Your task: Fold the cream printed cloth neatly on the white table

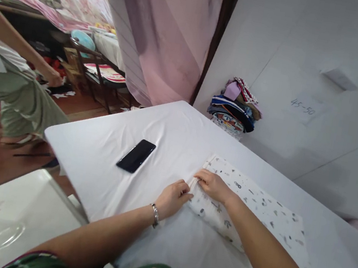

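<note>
A folded white cloth with small grey prints [256, 205] lies on the white-covered table [100, 158]. My left hand [174, 198], a bracelet on its wrist, is curled and pinches the cloth's left edge. My right hand [213, 185] rests on the same edge, fingers bent and pressing on the fabric beside the left hand.
A black phone [136, 155] lies on the table left of my hands. A pile of folded clothes [235, 109] sits by the white wall at the table's far side. Another person [11, 76] stands at the left. A pink curtain [161, 31] hangs behind.
</note>
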The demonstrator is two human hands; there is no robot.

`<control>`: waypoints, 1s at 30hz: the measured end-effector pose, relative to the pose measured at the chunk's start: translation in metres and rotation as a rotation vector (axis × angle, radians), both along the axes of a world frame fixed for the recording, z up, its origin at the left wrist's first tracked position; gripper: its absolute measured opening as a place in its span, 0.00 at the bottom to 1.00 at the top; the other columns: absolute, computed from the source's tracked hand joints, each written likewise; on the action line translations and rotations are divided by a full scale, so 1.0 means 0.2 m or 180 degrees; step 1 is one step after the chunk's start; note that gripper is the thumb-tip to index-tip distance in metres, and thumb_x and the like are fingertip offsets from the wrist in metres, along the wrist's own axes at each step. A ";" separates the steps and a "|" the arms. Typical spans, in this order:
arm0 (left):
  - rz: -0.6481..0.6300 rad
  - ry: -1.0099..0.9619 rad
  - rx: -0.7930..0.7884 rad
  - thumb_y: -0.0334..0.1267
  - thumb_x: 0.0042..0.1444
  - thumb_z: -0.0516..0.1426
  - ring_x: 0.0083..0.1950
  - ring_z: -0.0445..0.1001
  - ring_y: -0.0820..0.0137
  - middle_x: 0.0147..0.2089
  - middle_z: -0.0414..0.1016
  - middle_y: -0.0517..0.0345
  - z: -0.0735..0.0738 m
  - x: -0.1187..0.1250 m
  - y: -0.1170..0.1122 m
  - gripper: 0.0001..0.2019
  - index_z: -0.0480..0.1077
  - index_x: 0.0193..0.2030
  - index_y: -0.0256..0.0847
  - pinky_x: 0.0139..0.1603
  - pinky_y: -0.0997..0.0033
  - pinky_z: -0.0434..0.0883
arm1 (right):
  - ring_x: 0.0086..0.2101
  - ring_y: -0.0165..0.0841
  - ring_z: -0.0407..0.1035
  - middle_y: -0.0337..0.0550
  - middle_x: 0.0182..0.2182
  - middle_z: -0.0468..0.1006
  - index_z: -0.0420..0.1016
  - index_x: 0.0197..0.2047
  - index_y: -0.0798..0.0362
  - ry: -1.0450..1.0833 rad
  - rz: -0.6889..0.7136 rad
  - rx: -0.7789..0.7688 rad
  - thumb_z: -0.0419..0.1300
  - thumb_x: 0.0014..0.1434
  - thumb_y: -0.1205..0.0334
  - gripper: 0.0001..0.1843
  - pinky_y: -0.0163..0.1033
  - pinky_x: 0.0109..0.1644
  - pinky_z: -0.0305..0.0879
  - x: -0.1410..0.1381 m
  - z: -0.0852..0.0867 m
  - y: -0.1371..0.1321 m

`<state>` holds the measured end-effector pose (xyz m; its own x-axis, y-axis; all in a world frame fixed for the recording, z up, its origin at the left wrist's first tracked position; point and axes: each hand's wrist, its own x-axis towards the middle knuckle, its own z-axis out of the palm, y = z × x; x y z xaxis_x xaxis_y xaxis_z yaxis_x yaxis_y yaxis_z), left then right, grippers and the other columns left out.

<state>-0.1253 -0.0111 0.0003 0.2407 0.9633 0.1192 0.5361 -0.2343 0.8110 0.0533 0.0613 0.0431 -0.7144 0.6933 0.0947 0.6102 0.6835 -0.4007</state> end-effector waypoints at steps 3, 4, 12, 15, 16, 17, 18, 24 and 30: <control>-0.0046 -0.0022 0.0034 0.39 0.54 0.53 0.29 0.63 0.75 0.30 0.65 0.62 0.01 0.00 0.00 0.08 0.63 0.27 0.39 0.32 0.75 0.59 | 0.38 0.30 0.66 0.39 0.39 0.71 0.70 0.41 0.50 -0.0537 0.0001 -0.0036 0.48 0.47 0.77 0.20 0.33 0.39 0.58 0.03 0.01 0.04; -0.0045 -0.0015 0.0040 0.39 0.54 0.52 0.30 0.64 0.75 0.30 0.66 0.62 0.01 -0.01 0.00 0.08 0.64 0.27 0.39 0.33 0.75 0.60 | 0.38 0.30 0.66 0.39 0.39 0.71 0.70 0.40 0.50 -0.0720 -0.0032 -0.0017 0.49 0.47 0.77 0.19 0.33 0.38 0.58 0.04 0.01 0.06; -0.0224 0.0235 -0.0110 0.40 0.58 0.47 0.33 0.66 0.73 0.34 0.68 0.59 0.00 -0.03 -0.01 0.11 0.65 0.29 0.39 0.37 0.73 0.61 | 0.39 0.32 0.65 0.41 0.42 0.71 0.70 0.37 0.50 -0.1132 -0.0444 0.0143 0.49 0.50 0.72 0.14 0.33 0.38 0.56 0.17 0.00 0.26; -0.0224 0.0258 -0.0148 0.40 0.58 0.47 0.33 0.66 0.73 0.34 0.67 0.59 0.00 -0.03 -0.02 0.11 0.64 0.29 0.40 0.36 0.72 0.61 | 0.41 0.31 0.65 0.42 0.42 0.71 0.70 0.38 0.51 -0.1147 -0.0569 0.0160 0.48 0.51 0.73 0.15 0.33 0.41 0.57 0.20 0.00 0.32; -0.0202 0.0236 -0.0167 0.40 0.57 0.48 0.33 0.66 0.73 0.35 0.67 0.59 0.00 -0.03 -0.02 0.10 0.64 0.29 0.40 0.36 0.73 0.61 | 0.41 0.31 0.65 0.42 0.42 0.71 0.70 0.38 0.51 -0.1158 -0.0592 0.0163 0.48 0.51 0.73 0.15 0.33 0.42 0.57 0.21 0.00 0.34; -0.0170 0.0211 -0.0190 0.40 0.57 0.48 0.32 0.66 0.73 0.35 0.66 0.59 0.00 -0.03 -0.02 0.10 0.63 0.28 0.40 0.36 0.73 0.61 | 0.41 0.31 0.65 0.41 0.41 0.71 0.70 0.38 0.51 -0.1174 -0.0609 0.0167 0.47 0.51 0.74 0.15 0.32 0.42 0.56 0.21 -0.01 0.35; -0.0138 0.0186 -0.0216 0.40 0.56 0.49 0.32 0.65 0.74 0.35 0.66 0.59 0.00 -0.03 -0.02 0.09 0.63 0.28 0.40 0.36 0.73 0.61 | 0.42 0.30 0.65 0.41 0.41 0.72 0.70 0.37 0.51 -0.1199 -0.0630 0.0176 0.47 0.52 0.74 0.15 0.32 0.42 0.56 0.20 -0.01 0.36; -0.0207 0.0121 -0.0325 0.41 0.53 0.53 0.29 0.64 0.77 0.37 0.65 0.62 0.02 -0.04 -0.03 0.10 0.61 0.25 0.39 0.34 0.75 0.61 | 0.39 0.33 0.66 0.45 0.38 0.72 0.71 0.34 0.53 -0.1490 -0.0879 0.0297 0.48 0.52 0.72 0.12 0.33 0.37 0.55 0.09 -0.06 0.40; -0.0289 0.0336 -0.0137 0.40 0.55 0.51 0.29 0.64 0.78 0.43 0.65 0.62 0.02 -0.05 -0.03 0.10 0.62 0.26 0.39 0.32 0.75 0.61 | 0.39 0.33 0.66 0.43 0.39 0.73 0.71 0.35 0.52 -0.1636 -0.1015 0.0334 0.47 0.53 0.71 0.13 0.34 0.35 0.55 0.10 -0.03 0.38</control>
<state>-0.1357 -0.0179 0.0048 0.3362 0.9406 0.0478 0.5970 -0.2521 0.7616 0.0735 0.1372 0.0368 -0.4457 0.8861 -0.1276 0.8884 0.4553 0.0587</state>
